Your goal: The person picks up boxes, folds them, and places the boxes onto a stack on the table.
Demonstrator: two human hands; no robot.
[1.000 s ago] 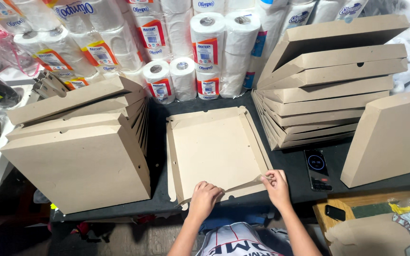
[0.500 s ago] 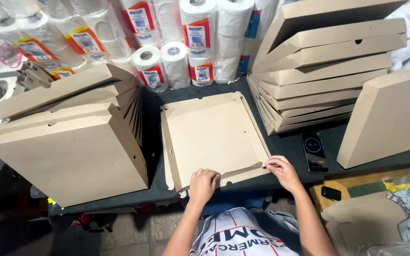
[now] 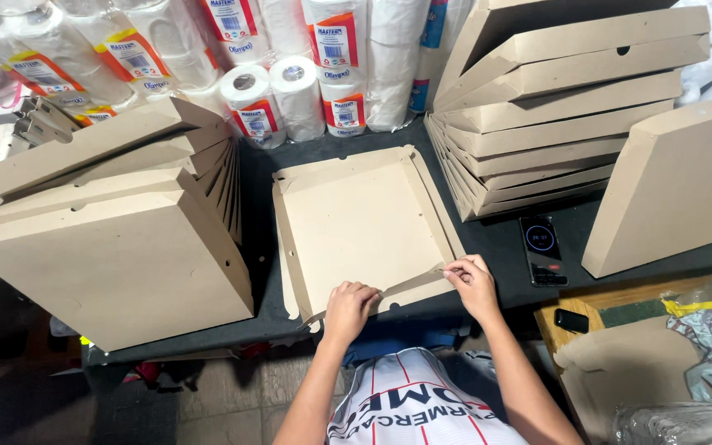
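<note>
Near flap (image 3: 409,284) of flat cardboard box (image 3: 364,222) between left hand (image 3: 349,306) and right hand (image 3: 473,284), each grip pinched on it.

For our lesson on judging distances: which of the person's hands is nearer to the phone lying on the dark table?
Right. The right hand pinches the flat box's front flap just left of the phone; the left hand presses that flap farther left.

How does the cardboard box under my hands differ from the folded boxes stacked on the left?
The open box lies flat on the dark table, its inside showing; the stacked boxes are closed and lean tilted. The left hand and right hand touch only the open box's near flap. Both are plain brown cardboard.
</note>
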